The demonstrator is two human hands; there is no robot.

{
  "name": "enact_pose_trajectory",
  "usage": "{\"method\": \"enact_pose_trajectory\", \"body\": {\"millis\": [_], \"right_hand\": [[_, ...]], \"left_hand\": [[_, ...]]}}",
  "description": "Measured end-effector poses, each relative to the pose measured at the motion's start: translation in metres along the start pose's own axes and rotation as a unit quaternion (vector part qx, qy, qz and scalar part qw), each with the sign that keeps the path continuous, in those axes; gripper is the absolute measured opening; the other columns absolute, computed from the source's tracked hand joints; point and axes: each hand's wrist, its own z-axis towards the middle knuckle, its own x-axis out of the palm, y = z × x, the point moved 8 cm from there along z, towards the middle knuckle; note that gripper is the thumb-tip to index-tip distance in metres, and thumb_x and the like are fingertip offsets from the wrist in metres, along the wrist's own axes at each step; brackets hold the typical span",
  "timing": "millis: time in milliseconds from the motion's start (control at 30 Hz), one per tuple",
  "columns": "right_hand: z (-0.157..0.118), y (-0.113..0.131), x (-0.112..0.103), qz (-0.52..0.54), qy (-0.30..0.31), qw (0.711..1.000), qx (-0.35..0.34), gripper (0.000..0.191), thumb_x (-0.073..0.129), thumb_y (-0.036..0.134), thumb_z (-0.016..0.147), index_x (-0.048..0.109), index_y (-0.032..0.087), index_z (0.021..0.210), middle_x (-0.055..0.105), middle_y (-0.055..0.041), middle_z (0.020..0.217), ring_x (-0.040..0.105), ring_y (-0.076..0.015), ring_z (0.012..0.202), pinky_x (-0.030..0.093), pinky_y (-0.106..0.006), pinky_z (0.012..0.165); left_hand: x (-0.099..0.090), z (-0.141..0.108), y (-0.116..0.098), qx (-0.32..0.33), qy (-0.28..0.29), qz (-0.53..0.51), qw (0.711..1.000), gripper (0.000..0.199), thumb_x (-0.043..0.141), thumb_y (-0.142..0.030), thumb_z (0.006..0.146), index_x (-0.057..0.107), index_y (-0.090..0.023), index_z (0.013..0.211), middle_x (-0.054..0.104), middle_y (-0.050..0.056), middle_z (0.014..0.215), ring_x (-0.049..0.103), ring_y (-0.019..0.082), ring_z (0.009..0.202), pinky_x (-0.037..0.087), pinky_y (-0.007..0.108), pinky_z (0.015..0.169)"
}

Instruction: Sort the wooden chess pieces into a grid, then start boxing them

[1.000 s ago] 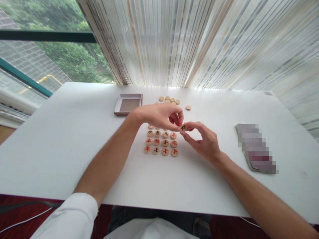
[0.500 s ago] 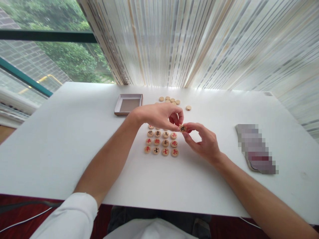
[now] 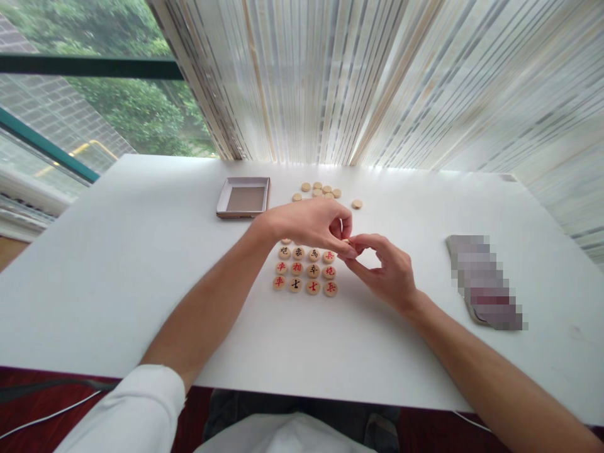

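Observation:
My left hand (image 3: 316,223) reaches over the upper rows of xiangqi pieces, its thumb and fingers pinched on one wooden xiangqi piece (image 3: 348,242). My right hand (image 3: 384,267) meets it from the right, thumb and forefinger closed on the same piece. Fingers cover most of that piece, so its character is hidden. Below the hands, round pieces marked in red and black, such as a red one (image 3: 330,289) and a black one (image 3: 295,285), lie face up in neat rows. My left hand and wrist partly hide the topmost row.
Behind my left hand lie several pieces (image 3: 318,192) with no characters showing, and a single one (image 3: 357,204) sits apart to their right. A shallow open box (image 3: 245,198) stands at the back left. A blurred-out flat object (image 3: 486,283) lies on the white table (image 3: 141,283) at the right.
My left thumb and fingers have moved slightly right and closed over the held piece, covering its black character. My right hand stays nearly in place, its fingers still at the piece.

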Motion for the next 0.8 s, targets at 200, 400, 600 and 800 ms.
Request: {"method": "enact_pose_trajectory", "body": {"millis": [200, 400, 600, 800], "right_hand": [[-0.0005, 0.0002, -0.0006, 0.004, -0.002, 1.000, -0.004, 0.021, 0.072, 0.018, 0.085, 0.060, 0.025, 0.101, 0.071, -0.0009, 0.085, 0.066, -0.0152, 0.067, 0.061, -0.029, 0.061], [-0.0011, -0.0018, -0.0009, 0.015, -0.016, 1.000, -0.003, 0.030, 0.074, 0.012, 0.081, 0.059, 0.024, 0.103, 0.068, 0.0004, 0.083, 0.064, -0.0144, 0.068, 0.057, -0.029, 0.064], [-0.0038, -0.0074, -0.0001, 0.024, -0.008, 1.000, 0.015, 0.030, 0.073, 0.011, 0.080, 0.058, 0.024, 0.103, 0.066, 0.0001, 0.083, 0.063, -0.0150, 0.069, 0.055, -0.030, 0.063], [-0.0039, -0.0086, 0.0018, 0.030, -0.001, 0.999, 0.027, 0.029, 0.073, 0.012, 0.081, 0.057, 0.024, 0.102, 0.066, -0.0001, 0.083, 0.063, -0.0153, 0.070, 0.054, -0.030, 0.063]], "left_hand": [[0.0055, 0.0018, 0.0044, -0.022, 0.009, 0.003, 1.000, 0.029, 0.074, -0.047, 0.074, 0.065, -0.019, 0.074, 0.068, 0.001, 0.066, 0.061, 0.015, 0.060, 0.036, 0.024, 0.047], [0.0095, 0.0016, 0.0008, -0.024, 0.029, -0.010, 0.999, 0.032, 0.069, -0.049, 0.079, 0.065, -0.019, 0.068, 0.071, 0.002, 0.068, 0.061, 0.014, 0.059, 0.036, 0.024, 0.048], [0.0098, 0.0012, -0.0015, -0.020, 0.042, 0.005, 0.999, 0.035, 0.059, -0.050, 0.086, 0.070, -0.018, 0.077, 0.075, 0.003, 0.077, 0.063, 0.014, 0.064, 0.038, 0.024, 0.055], [0.0096, -0.0017, -0.0022, -0.011, 0.051, 0.017, 0.999, 0.035, 0.055, -0.048, 0.089, 0.072, -0.018, 0.081, 0.076, 0.003, 0.080, 0.063, 0.013, 0.064, 0.038, 0.024, 0.056]]}}
